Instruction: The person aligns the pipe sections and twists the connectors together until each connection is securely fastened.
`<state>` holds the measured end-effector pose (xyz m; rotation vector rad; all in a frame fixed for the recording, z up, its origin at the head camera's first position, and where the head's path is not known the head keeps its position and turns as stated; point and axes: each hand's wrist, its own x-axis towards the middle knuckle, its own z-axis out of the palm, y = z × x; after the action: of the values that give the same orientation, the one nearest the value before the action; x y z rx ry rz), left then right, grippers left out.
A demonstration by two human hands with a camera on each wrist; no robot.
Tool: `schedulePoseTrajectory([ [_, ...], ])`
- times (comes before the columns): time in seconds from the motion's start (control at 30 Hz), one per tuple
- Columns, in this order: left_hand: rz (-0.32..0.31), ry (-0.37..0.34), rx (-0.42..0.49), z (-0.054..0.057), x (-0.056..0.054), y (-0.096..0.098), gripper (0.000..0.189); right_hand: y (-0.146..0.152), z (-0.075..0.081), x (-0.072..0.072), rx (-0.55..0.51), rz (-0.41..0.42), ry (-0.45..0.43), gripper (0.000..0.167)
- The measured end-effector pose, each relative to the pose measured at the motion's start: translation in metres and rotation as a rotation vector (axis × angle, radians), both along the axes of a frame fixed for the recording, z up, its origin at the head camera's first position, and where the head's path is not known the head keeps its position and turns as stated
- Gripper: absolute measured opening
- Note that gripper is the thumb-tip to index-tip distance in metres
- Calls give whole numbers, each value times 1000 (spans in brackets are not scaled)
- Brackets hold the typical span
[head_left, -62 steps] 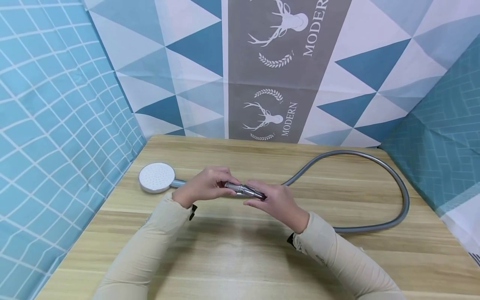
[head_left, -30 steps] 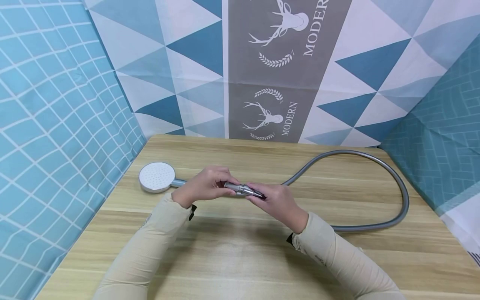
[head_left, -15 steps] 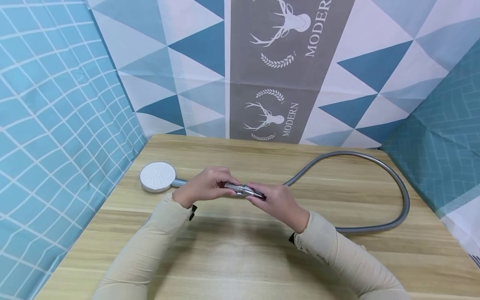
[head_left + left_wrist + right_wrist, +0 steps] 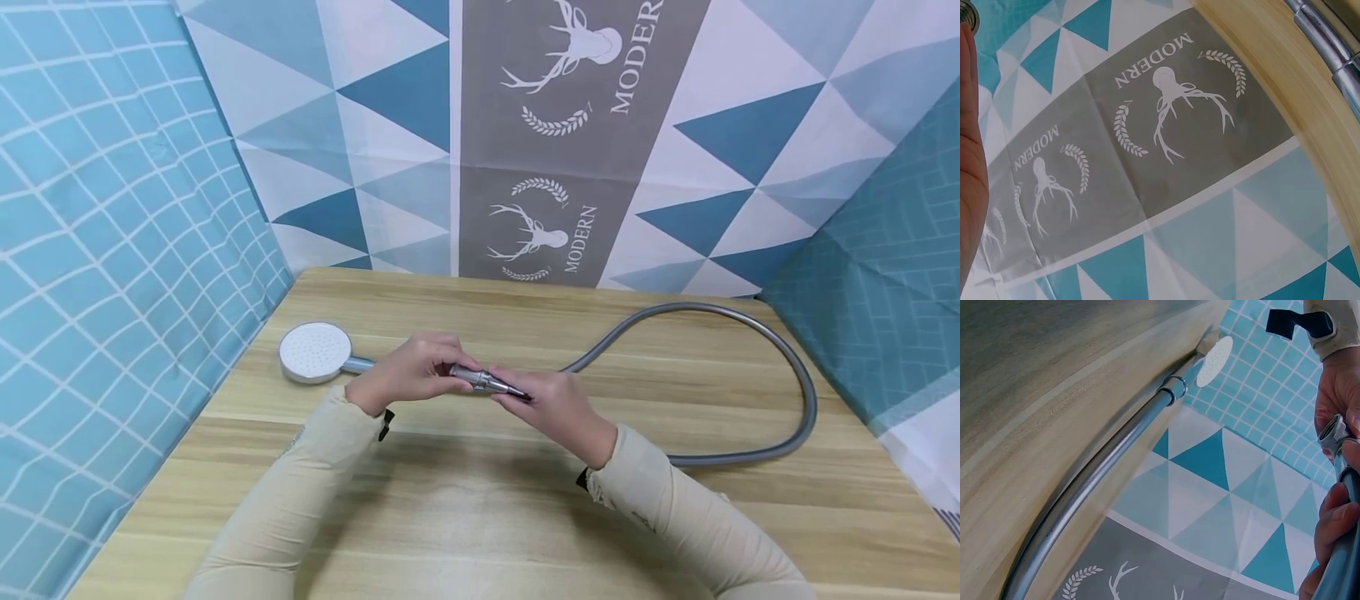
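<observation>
At the middle of the table, the left hand [image 4: 412,372] pinches a short chrome fitting [image 4: 467,374]. Its threaded end [image 4: 967,15] shows in a corner of the left wrist view. Thumb and fingers of the right hand [image 4: 561,406] hold the tapered chrome end piece [image 4: 510,389] of the grey shower hose, in line with the fitting. In the right wrist view, the hose [image 4: 1340,565] runs back through the right hand. Behind the left wrist lies a shower head [image 4: 315,352] with a white face, its handle [image 4: 357,365] partly hidden by that hand.
The grey hose [image 4: 806,383] makes a wide loop on the right half of the wooden table [image 4: 465,533]. Its other stretch passes behind both hands to the shower head's handle. Patterned sheets [image 4: 405,208] stand along the back and both sides.
The right fingers and thumb shift slightly around the tapered hose end, which turns a little between them. The left hand stays in place with the fitting. Shower head and hose loop hardly differ.
</observation>
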<state>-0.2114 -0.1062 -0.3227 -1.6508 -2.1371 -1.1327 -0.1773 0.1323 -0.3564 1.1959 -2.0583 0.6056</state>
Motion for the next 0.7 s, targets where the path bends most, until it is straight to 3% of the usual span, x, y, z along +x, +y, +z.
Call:
schedulePoseTrajectory([
  [0.33, 19, -14, -28, 6, -2, 2, 21, 1, 6, -2, -6, -9, 21, 46],
  [0.7, 26, -37, -35, 3, 2, 2, 22, 2, 4, 1, 20, -21, -1, 41],
])
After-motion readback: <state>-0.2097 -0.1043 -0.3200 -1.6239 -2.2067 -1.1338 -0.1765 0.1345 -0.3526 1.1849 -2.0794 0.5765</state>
